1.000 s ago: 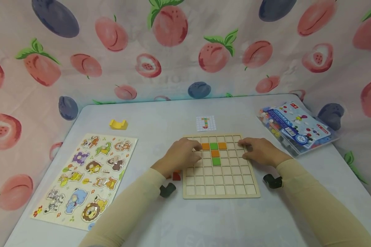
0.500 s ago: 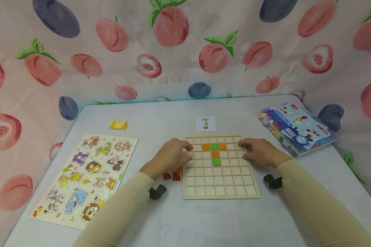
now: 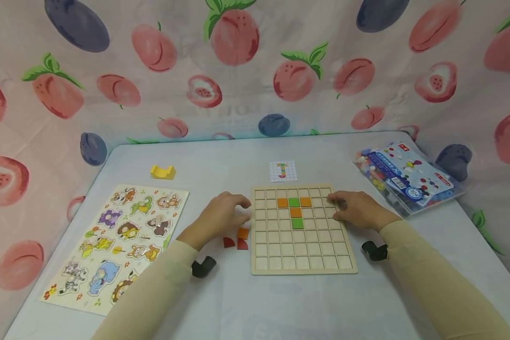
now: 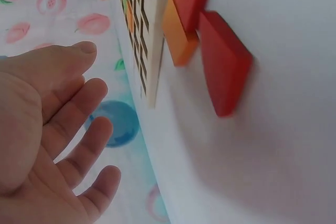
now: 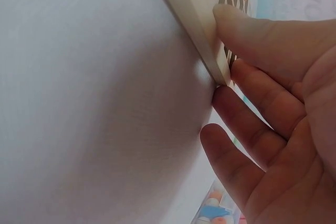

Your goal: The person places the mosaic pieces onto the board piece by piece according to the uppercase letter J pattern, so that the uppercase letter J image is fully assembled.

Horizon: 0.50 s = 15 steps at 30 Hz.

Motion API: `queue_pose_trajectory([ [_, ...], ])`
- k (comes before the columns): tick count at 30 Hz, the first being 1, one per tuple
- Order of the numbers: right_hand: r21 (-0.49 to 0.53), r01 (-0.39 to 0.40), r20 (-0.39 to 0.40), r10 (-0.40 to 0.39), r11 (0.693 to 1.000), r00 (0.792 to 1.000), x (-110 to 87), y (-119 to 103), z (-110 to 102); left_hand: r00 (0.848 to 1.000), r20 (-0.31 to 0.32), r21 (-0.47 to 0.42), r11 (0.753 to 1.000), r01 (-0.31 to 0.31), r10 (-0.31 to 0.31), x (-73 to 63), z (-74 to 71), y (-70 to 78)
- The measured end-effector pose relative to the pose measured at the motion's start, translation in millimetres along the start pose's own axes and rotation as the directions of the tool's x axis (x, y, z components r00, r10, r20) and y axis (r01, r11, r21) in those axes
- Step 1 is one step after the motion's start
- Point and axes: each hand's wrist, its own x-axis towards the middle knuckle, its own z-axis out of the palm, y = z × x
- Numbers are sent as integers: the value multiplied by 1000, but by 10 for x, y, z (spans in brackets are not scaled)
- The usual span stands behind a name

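My left hand (image 3: 221, 215) hovers just left of the wooden grid board (image 3: 280, 250), fingers loosely bent and apart, holding nothing. My right hand (image 3: 359, 208) grips the board's right edge; in the right wrist view the thumb (image 5: 231, 22) lies on the frame while fingertips (image 5: 223, 95) meet its side. Orange and green square tiles form a T-like shape in the board's upper cells, with a green tile (image 3: 297, 223) lowest. Beside the board's left edge lie an orange square tile (image 3: 242, 233) and two red curved-edge tiles, one nearer the left wrist (image 4: 223, 61).
Behind the board lies a small pattern card (image 3: 283, 170) with a coloured J-like figure. An animal peg puzzle (image 3: 148, 231) spans the left side, with a yellow curved block (image 3: 163, 172) beyond it. A clear plastic box (image 3: 408, 174) of colourful pieces stands back right.
My left hand has drawn back leftward from over the board to beside it, uncovering the orange and red loose tiles. The right hand stays at the board's edge.
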Motion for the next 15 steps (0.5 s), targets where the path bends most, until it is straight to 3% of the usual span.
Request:
queue_pose_trajectory([
  [7,6,-13,3,13,1000,1000,-7,2,5,1000,-3,-5,1000,-8,8,-56,-20,-112],
  [15,0,0,-5,0,1000,1000,-6,9,14,999,-4,-16,999,35,-35,-111,-27,-221],
])
